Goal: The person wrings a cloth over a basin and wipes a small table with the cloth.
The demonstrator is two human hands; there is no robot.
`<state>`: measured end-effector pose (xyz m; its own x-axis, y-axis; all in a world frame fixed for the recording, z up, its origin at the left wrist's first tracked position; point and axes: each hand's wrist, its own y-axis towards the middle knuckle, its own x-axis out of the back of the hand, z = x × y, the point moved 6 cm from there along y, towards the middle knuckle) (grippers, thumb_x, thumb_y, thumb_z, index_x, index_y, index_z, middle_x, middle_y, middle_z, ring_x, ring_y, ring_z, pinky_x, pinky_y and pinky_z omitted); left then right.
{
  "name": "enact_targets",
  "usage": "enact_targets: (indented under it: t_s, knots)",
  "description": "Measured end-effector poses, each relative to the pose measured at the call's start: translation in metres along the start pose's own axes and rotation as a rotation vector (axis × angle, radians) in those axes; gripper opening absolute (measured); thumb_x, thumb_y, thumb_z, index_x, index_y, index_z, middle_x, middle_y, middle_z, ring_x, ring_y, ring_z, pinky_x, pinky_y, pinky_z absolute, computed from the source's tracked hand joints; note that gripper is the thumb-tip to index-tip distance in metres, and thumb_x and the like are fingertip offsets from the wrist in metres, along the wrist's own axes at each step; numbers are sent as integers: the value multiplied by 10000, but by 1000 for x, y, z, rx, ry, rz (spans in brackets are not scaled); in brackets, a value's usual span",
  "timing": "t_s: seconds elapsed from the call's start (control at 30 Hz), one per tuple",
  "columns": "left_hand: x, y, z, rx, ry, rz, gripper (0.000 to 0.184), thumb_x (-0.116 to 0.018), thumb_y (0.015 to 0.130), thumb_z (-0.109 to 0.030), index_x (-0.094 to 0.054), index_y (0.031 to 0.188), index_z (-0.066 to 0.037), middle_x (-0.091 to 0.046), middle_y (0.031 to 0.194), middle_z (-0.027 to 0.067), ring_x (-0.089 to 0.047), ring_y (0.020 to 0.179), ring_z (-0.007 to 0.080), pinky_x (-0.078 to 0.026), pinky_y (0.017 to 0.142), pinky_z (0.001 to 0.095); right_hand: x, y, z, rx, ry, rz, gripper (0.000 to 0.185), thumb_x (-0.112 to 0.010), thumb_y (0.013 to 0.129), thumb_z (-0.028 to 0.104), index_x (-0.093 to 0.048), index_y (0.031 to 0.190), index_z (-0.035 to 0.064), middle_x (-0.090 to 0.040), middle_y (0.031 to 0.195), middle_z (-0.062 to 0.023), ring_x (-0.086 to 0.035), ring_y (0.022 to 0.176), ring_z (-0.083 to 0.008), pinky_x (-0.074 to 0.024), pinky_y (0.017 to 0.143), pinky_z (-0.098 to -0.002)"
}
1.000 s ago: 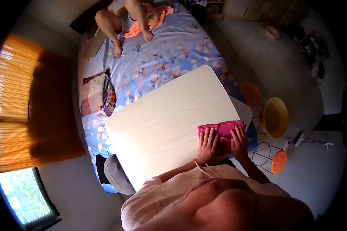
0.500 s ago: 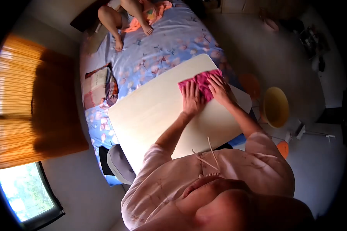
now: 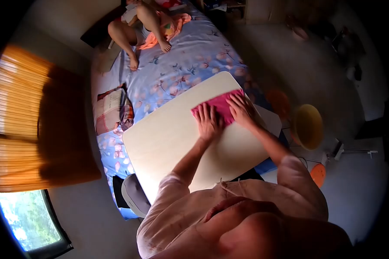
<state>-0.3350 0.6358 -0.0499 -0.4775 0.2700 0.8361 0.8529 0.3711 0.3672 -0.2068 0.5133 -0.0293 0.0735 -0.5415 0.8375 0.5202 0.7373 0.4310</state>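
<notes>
A pink cloth (image 3: 222, 105) is spread on the pale worktop (image 3: 160, 142), directly under the fingers of both hands and across the gap between them. Its near left part is covered by the left hand (image 3: 208, 122), which is laid flat with the fingers stretched out and slightly parted. Its right part is covered by the right hand (image 3: 243, 111), likewise extended and flattened; the cloth is pressed from above, and no fingers are seen curled around it.

The cloth is judged to be light, soft and limp, easily wrinkled and not fragile. Whether it is damp cannot be told. It is probably best controlled with spread palms near its two ends, so that bunching in the middle is limited; for lifting, a free corner beyond the fingertips could be pinched.

Beyond both hands, a flower-patterned bed (image 3: 177, 64) is seen, with another person's legs (image 3: 149, 21) resting on it. To the right of the right hand, well apart, a yellow basin (image 3: 307, 126) is seen.
</notes>
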Motion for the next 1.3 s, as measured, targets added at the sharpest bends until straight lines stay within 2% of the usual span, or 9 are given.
enact_targets:
  t_s: [0.17, 0.3, 0.43, 0.5, 0.73, 0.87, 1.03, 1.17, 1.3]
  knots:
    - [-7, 27, 22, 36, 115, -4, 667, -601, 952, -387, -496, 1476, 13, -376, 1577, 319, -280, 1491, 520, -182, 1205, 676, -24, 48, -15, -3, 31, -98, 278, -620, 970, 187, -727, 1216, 113, -658, 1374, -111, -561, 1324, -316, -458, 1089, -463]
    - [10, -49, -50, -95, -106, -8, 710, -671, 905, -291, -447, 1495, 35, -377, 1568, 327, -304, 1472, 546, -199, 1203, 676, 28, -49, -4, -44, 87, 31, 333, -591, 981, 142, -703, 1293, 113, -619, 1433, -109, -542, 1354, -329, -427, 1121, -463]
    - [3, -146, -105, -161, -156, 153, 766, -725, 879, -328, -452, 1509, 11, -316, 1622, 307, -261, 1526, 497, -192, 1222, 664, 86, -164, 30, -94, 9, 162, 354, -547, 1000, 117, -676, 1326, 71, -572, 1476, -164, -509, 1382, -394, -384, 1146, -516]
    - [14, -140, -103, -120, -230, 211, 788, -738, 863, -344, -454, 1516, -7, -314, 1622, 308, -257, 1528, 495, -186, 1223, 664, 85, -169, 32, -123, 30, 202, 356, -539, 1001, 109, -667, 1329, 56, -568, 1472, -183, -497, 1386, -421, -378, 1149, -517]
    - [2, 19, 10, 29, -9, -47, 728, -661, 904, -388, -469, 1483, 10, -355, 1570, 347, -264, 1488, 540, -171, 1208, 674, -9, 20, -9, 17, 0, -32, 314, -615, 966, 147, -695, 1267, 104, -615, 1423, -126, -528, 1355, -346, -414, 1120, -482]
    - [-8, 52, 38, 90, 83, -27, 702, -634, 930, -388, -470, 1493, -3, -364, 1576, 326, -271, 1492, 523, -180, 1205, 672, -42, 71, -24, 6, -16, -77, 309, -613, 973, 166, -700, 1267, 121, -624, 1417, -116, -543, 1341, -343, -432, 1108, -476]
    - [9, -23, -32, -51, -108, -23, 692, -681, 899, -296, -476, 1486, 8, -384, 1574, 307, -314, 1480, 518, -194, 1207, 679, 23, -30, -8, -13, 29, 40, 341, -601, 996, 169, -681, 1325, 127, -600, 1444, -125, -546, 1341, -348, -460, 1083, -466]
    - [12, -138, -103, -126, -221, 154, 737, -731, 861, -298, -486, 1491, -5, -343, 1613, 297, -272, 1523, 492, -218, 1209, 666, 90, -160, 27, -57, -102, 202, 377, -558, 979, 150, -663, 1330, 60, -567, 1470, -196, -504, 1384, -414, -366, 1168, -543]
    - [5, -141, -95, -126, -211, 173, 777, -747, 847, -328, -475, 1501, -10, -340, 1612, 302, -266, 1525, 493, -210, 1213, 663, 83, -157, 31, -84, -17, 208, 365, -555, 972, 130, -674, 1308, 55, -554, 1491, -184, -480, 1409, -409, -357, 1171, -538]
